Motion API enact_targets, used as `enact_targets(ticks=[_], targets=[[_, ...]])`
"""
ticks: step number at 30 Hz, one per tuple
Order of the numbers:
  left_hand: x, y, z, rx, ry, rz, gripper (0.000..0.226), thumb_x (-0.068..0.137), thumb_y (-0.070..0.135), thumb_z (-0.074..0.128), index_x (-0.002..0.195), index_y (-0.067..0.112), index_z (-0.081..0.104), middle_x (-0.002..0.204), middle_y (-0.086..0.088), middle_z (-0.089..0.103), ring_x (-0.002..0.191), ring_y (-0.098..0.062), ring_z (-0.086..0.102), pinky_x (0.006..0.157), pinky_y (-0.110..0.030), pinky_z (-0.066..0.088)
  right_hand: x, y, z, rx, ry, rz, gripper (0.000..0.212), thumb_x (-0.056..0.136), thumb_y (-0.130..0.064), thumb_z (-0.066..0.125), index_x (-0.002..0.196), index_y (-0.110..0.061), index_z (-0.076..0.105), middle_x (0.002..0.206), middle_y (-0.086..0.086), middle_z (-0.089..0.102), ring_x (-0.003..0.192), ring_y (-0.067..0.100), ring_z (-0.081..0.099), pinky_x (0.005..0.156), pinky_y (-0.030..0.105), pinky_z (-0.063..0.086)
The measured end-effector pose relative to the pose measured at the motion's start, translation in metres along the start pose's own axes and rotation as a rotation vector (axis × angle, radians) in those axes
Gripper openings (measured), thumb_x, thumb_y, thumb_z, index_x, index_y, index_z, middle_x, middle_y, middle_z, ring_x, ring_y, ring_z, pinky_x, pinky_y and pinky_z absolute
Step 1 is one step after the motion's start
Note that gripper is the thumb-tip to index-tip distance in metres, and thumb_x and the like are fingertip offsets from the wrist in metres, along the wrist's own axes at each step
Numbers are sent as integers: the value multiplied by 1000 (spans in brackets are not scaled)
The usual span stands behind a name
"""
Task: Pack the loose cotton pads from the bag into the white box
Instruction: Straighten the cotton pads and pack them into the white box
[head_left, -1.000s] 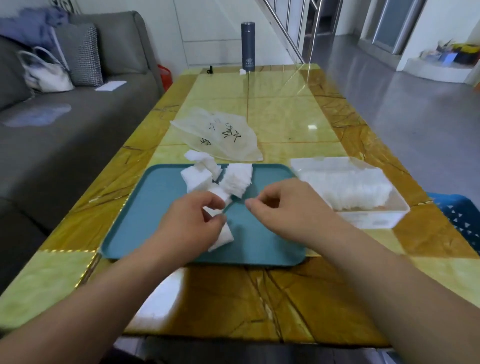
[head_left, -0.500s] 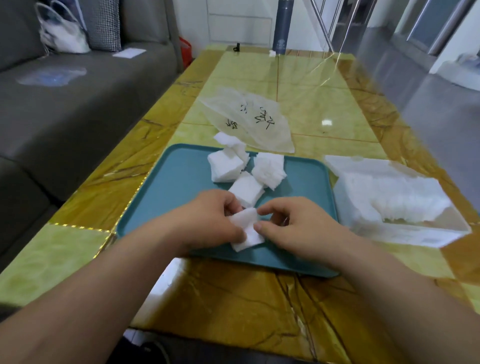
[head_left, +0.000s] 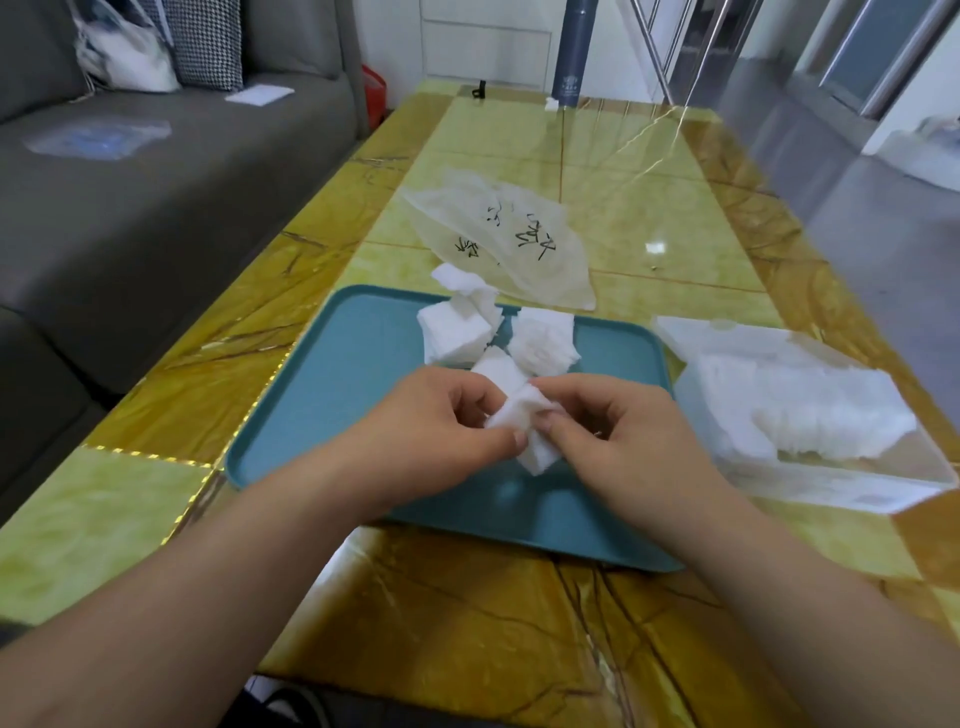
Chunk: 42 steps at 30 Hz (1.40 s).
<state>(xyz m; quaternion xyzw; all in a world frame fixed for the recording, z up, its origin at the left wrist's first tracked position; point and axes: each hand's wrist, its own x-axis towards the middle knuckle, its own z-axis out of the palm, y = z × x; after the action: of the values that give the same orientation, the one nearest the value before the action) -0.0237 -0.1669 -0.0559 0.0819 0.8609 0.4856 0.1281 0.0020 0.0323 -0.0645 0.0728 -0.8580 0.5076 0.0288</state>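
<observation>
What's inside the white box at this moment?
The white box holds a row of white cotton pads filling most of it. Its floor and anything beneath them is covered.

A small stack of cotton pads (head_left: 524, 421), white and square, sits tilted, pinched between the left hand (head_left: 441, 415) and right hand (head_left: 618, 431); more loose pads (head_left: 543, 338) lie heaped just beyond it. The bag (head_left: 498, 239), thin, translucent and black-printed, lies flat farther off; the white box (head_left: 810, 483) stands open at right, full of pads.

Table (head_left: 623, 208) is showing one teal tray (head_left: 332, 395), one white box (head_left: 831, 483), one plastic bag (head_left: 498, 234), one dark flask (head_left: 574, 52), five loose cotton-pad stacks (head_left: 454, 332).
</observation>
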Motion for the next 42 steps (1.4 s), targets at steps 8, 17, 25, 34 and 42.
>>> enact_targets(ticks=[8, 17, 25, 34, 42], targets=[[-2, -1, 7, 120, -13, 46, 15, 89, 35, 77, 81, 22, 73, 52, 12, 49, 46, -3, 39, 45, -15, 29, 0, 2, 4, -191, -49, -65, 34, 93, -16, 74, 121, -36, 76, 95, -16, 73, 90, -3, 66, 80, 8, 46], [8, -7, 16, 606, 165, 142, 49, 94, 42, 61, 142, 39, 53, 145, 14, 43, 127, -16, 50, 104, -39, 48, 4, 9, -6, 46, 106, 318, 10, 73, -31, 69, 81, -26, 72, 74, -1, 74, 74, 24, 72, 74, 54, 63], [9, -4, 14, 545, 194, 121, 31, 94, 55, 61, 78, 28, 65, 97, 13, 55, 90, -13, 58, 80, -36, 52, 2, 8, -7, 88, 132, 346, 1, 83, -20, 70, 83, -19, 70, 73, 4, 71, 76, 32, 73, 71, 55, 63], [1, 3, 3, 474, 148, 10, 56, 84, 40, 80, 136, 35, 57, 113, 13, 53, 95, -11, 52, 88, -28, 46, 1, 9, -7, 121, 116, 393, 4, 88, -19, 66, 91, -21, 69, 83, 6, 75, 60, 15, 68, 67, 43, 63], [2, 4, 3, 364, 165, -27, 28, 79, 29, 80, 102, 37, 66, 89, 15, 68, 80, -4, 62, 73, -30, 53, 0, 13, -6, 158, 105, 387, 6, 92, -22, 67, 97, -25, 67, 90, 5, 75, 71, 19, 69, 60, 28, 57]])
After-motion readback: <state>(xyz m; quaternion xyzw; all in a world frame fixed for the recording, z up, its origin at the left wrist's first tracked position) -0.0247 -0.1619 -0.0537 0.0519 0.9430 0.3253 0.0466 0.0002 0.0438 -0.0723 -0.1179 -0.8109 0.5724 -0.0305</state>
